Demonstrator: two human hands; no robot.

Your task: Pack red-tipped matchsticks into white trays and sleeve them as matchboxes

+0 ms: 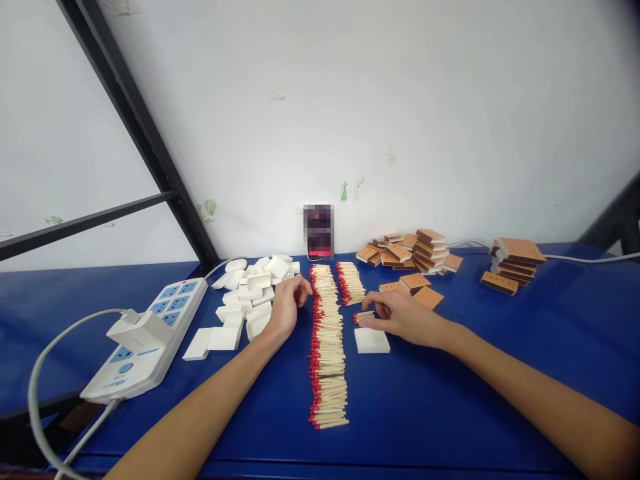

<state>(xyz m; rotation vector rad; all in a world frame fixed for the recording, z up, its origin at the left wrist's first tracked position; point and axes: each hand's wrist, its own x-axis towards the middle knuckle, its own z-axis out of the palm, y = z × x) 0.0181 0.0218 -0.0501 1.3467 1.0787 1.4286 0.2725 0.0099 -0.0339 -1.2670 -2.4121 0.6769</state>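
Observation:
A long column of red-headed matches [329, 333] runs down the table, and a shorter column of matches [351, 283] lies right of its far end. Just left of the long column, my left hand [289, 305] rests with its fingers curled inward; whether anything is in them is hidden. My right hand [400, 315] has its thumb and forefinger closed around a small bunch of matches [364, 318], low over the table. Directly in front of that bunch lies a flat white matchbox tray [372, 341].
White matchbox trays [253, 290] are heaped on the left beside a power strip [150, 343] with a plugged charger [140, 331]. Orange matchboxes [430, 250] are piled behind my right hand, with another stack [520, 257] farther right. A blurred-out phone [319, 232] leans on the wall.

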